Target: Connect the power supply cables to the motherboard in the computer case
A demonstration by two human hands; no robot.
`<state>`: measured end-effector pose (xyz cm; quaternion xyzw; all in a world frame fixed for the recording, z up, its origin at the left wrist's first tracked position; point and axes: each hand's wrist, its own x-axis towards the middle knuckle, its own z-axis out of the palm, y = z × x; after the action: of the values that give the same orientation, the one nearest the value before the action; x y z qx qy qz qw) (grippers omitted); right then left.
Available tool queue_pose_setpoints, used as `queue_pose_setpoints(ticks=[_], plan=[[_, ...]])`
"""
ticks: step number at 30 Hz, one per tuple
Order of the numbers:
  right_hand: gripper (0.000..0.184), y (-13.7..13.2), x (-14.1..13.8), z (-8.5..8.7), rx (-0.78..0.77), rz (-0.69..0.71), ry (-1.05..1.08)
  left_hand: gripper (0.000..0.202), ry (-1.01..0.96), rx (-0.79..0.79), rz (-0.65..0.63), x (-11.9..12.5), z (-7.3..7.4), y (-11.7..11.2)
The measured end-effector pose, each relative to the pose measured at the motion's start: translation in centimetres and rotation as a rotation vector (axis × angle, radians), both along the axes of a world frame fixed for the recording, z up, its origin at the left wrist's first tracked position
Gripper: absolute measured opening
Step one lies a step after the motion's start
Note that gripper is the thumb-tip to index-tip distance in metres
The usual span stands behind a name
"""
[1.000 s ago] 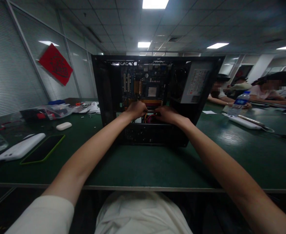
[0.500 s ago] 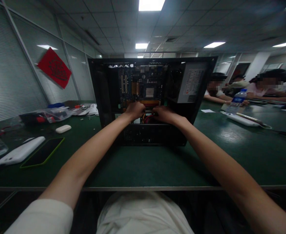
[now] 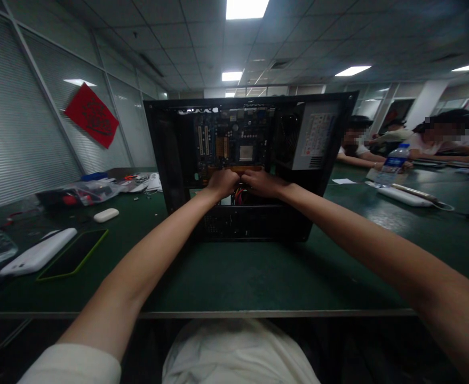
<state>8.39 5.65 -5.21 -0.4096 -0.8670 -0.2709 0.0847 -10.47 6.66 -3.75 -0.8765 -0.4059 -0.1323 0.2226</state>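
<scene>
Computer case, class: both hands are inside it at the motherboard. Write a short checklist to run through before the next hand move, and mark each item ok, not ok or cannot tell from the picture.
1. Computer case lies flat on the green table, open side up: ok.
2. Left hand and right hand both at the lower edge of the motherboard: ok.
3. What the fingers grip: cannot tell, they curl away from the camera.
4. Red and yellow cables below the hands clear of the fingers: cannot tell.
5. Phone and white case away from the forearms: ok.
6. Water bottle upright, away from the case: ok.
</scene>
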Motion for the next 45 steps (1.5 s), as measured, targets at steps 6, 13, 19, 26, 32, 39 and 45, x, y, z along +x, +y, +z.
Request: queue_pose_setpoints(ticks=[6,13,19,26,32,39,45], plan=[[0.033,0.0,-0.2,-0.5,0.013,-0.049,-0.009,0.031,0.007,0.002,-0.009,0.0,-0.2,0.4],[0.033,-0.2,-0.1,-0.4,0.043,-0.033,-0.047,0.031,-0.011,-0.007,-0.020,-0.1,-0.3,0.6],[0.035,-0.2,-0.3,-0.4,0.068,-0.031,-0.033,0.032,-0.035,-0.020,-0.042,-0.1,-0.3,0.7],[0.038,0.2,-0.2,-0.4,0.074,-0.034,-0.013,0.032,-0.013,-0.009,-0.037,-0.1,-0.4,0.5],[0.037,-0.2,-0.3,-0.2,0.060,-0.046,-0.002,0.033,-0.015,-0.021,-0.044,-0.3,-0.6,0.9],[0.034,-0.8,-0.5,0.0,-0.023,-0.089,0.118,0.032,-0.056,-0.044,-0.054,-0.3,-0.5,0.4],[0.027,-1.7,0.4,-0.3,-0.151,-0.172,0.310,0.030,-0.067,-0.058,-0.024,-0.1,-0.4,-0.3]])
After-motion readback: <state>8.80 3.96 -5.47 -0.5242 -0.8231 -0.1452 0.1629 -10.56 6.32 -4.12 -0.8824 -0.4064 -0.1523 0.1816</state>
